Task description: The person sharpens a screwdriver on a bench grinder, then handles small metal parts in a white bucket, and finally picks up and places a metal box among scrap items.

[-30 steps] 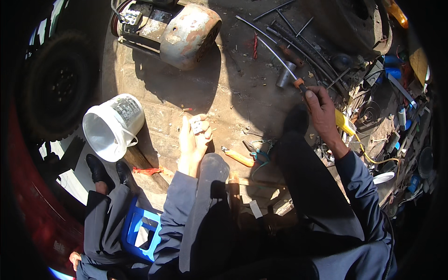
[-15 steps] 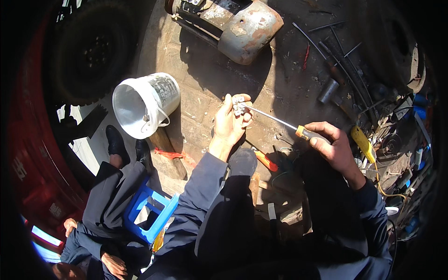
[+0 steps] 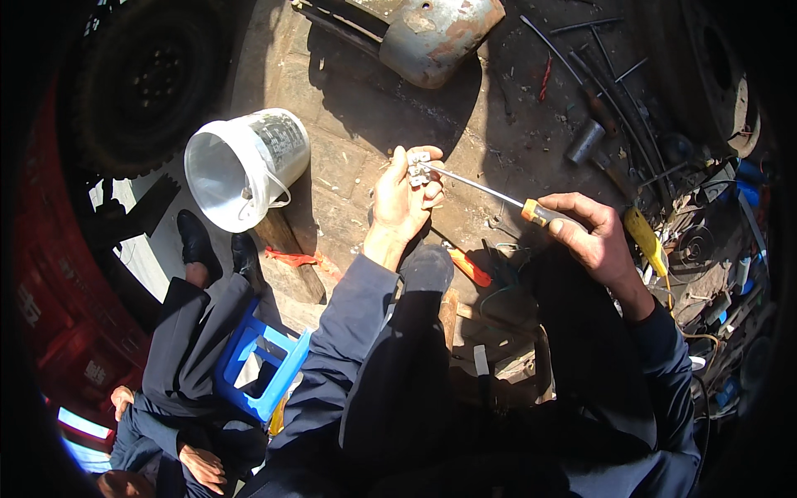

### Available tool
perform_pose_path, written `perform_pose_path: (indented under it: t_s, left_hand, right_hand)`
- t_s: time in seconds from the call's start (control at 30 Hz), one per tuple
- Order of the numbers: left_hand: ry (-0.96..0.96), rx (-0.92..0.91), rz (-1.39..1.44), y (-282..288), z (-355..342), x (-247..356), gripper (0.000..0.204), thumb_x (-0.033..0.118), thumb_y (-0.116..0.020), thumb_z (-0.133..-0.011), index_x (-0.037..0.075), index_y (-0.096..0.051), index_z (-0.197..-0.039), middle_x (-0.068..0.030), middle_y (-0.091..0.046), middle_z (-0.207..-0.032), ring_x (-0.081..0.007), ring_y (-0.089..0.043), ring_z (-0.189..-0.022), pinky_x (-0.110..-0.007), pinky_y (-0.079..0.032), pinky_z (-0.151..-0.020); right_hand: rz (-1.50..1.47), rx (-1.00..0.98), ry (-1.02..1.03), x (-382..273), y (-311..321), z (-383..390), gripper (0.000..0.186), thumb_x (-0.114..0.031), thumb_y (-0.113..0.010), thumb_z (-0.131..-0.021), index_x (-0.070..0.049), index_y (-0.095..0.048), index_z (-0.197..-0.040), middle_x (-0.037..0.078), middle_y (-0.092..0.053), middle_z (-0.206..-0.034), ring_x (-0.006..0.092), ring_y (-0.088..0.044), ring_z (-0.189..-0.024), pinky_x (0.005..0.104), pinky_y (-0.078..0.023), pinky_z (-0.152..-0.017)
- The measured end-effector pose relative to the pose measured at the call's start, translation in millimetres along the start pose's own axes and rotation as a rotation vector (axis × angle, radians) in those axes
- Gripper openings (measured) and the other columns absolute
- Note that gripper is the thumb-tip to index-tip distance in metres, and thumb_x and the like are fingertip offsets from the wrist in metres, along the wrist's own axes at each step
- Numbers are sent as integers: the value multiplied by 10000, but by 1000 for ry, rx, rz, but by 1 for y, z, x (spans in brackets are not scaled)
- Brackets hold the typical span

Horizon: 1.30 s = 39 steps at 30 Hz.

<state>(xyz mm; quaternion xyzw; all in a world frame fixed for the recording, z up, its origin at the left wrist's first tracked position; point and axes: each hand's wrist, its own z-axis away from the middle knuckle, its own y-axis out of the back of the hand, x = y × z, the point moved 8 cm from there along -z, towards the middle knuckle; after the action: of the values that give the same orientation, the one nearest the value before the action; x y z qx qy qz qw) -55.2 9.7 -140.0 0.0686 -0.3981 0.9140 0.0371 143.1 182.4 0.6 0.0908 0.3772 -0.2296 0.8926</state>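
Note:
My left hand [image 3: 394, 206] is closed around a small whitish block with metal parts [image 3: 418, 168], pinched between thumb and fingers above the paved ground. In my right hand [image 3: 596, 242] is a screwdriver [image 3: 534, 211] with an orange-and-dark handle, gripped between thumb and fingers. Its long thin shaft points left, and the tip meets the block. Whether it sits in a screw is too small to tell. Below the left hand, an orange-handled tool [image 3: 470, 267] lies on the ground near my knee.
A white bucket [image 3: 286, 153] lies tipped at left by a wooden block [image 3: 292, 270]. Beside a blue stool [image 3: 274, 398] a seated person [image 3: 191, 332] rests. A rusty metal housing [image 3: 440, 41] is ahead. At right lie a hammer [image 3: 586, 143], rods and a yellow-handled tool [image 3: 644, 236].
Surroundings have shifted a little up and left in the picture. My left hand and the block moved slightly that way too; the screwdriver tip stays at the block.

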Motion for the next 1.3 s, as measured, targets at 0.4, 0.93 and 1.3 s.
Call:
perform_pose_path:
  t_s: [0.4,0.93,1.3]
  left_hand:
    - [-3,38,-31,3,0,1,580,469,-332,-1163,-31,-602,-1275,-97,-629,-903,-193,-581,-688,-313,-491,-613]
    - [-491,157,-787,-26,22,42,485,450,-373,-1169,16,-585,-1214,0,-571,-861,-48,-440,-661,-202,-353,-585]
    - [-521,173,-740,-50,13,60,466,433,-379,-1168,12,-577,-1164,12,-488,-795,-60,-382,-613,-231,-340,-553]
  right_hand:
    - [-24,-16,-13,5,-3,-1,306,-141,-683,-996,36,-724,-1243,71,-774,-1078,107,-681,-980,274,-533,-874]
    - [-945,-345,-539,11,-36,5,395,-221,-488,-1099,75,-633,-1316,147,-755,-933,24,-433,-417,190,-298,-374]
    - [521,77,528,-64,-19,13,418,21,-706,-835,22,-718,-1253,134,-602,-765,248,-601,-580,348,-473,-526]
